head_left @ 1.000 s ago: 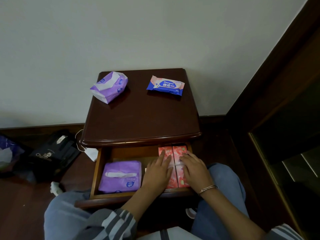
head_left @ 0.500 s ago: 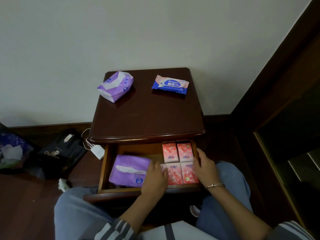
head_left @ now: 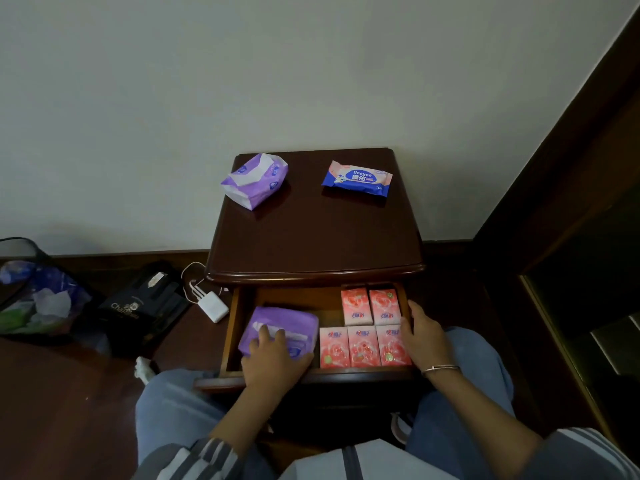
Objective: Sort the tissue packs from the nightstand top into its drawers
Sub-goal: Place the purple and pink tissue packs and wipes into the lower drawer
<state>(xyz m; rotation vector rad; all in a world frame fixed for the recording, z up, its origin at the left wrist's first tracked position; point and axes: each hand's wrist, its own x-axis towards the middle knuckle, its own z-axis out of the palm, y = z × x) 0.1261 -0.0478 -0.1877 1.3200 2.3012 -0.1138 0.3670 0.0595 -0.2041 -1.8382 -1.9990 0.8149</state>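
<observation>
A person in grey-blue trousers sits before a dark wooden nightstand [head_left: 311,233] set against a plain pale wall, both hands in its open top drawer [head_left: 231,327].

On the glossy top, near the wall, lie a purple tissue pack [head_left: 254,180] and, well apart to its right, a blue-and-pink wipes pack [head_left: 356,178]. In the drawer, the left hand [head_left: 273,362] rests with fingers spread on a second purple pack [head_left: 294,320]. The right hand [head_left: 420,341], loosely open, touches the rightmost of five pink pocket packs [head_left: 363,346] by the drawer's right wall. On the dark floor to the left are a white charger [head_left: 213,306], a black bag [head_left: 138,306] and a mesh bin [head_left: 34,299]. The bin is cut off by the edge. The lower drawers are hidden, and the packs' print is too small to read.
</observation>
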